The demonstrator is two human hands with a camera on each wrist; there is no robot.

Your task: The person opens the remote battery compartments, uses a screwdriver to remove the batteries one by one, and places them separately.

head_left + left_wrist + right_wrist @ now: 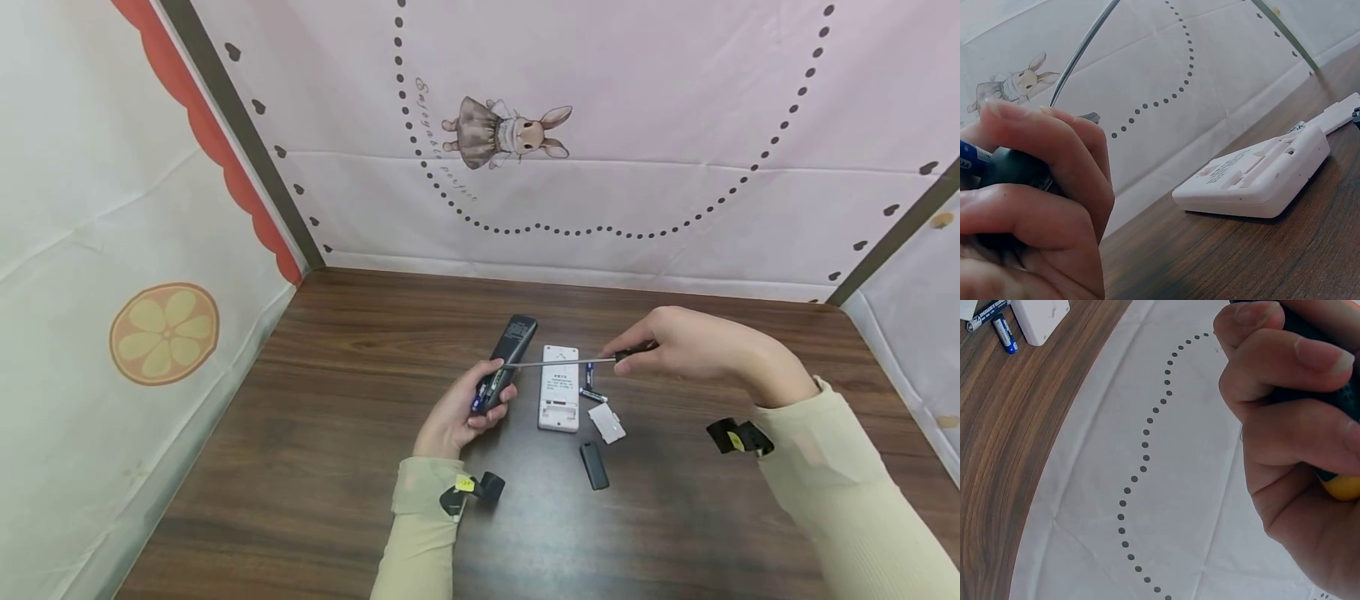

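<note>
My left hand [450, 419] grips a black remote control [516, 336] by its lower end, back side up, with its battery bay uncovered. A blue battery [971, 159] shows in that end in the left wrist view. In my right hand [693, 348] is a screwdriver; its dark handle [1310, 387] has a yellow end, and the fingers curl round it. The long metal shaft [562, 362] points left, its tip at the remote's battery bay beside my left thumb. Below the shaft lies a white remote control [560, 385], back up, with an open battery bay.
Two loose batteries, one upright in view [589, 377] and one slanted battery [593, 395], lie right of the white remote. Nearby are a white battery cover [607, 423] and a black battery cover [595, 465]. Printed cloth [637, 108] walls the wooden table's [337, 467] back and sides.
</note>
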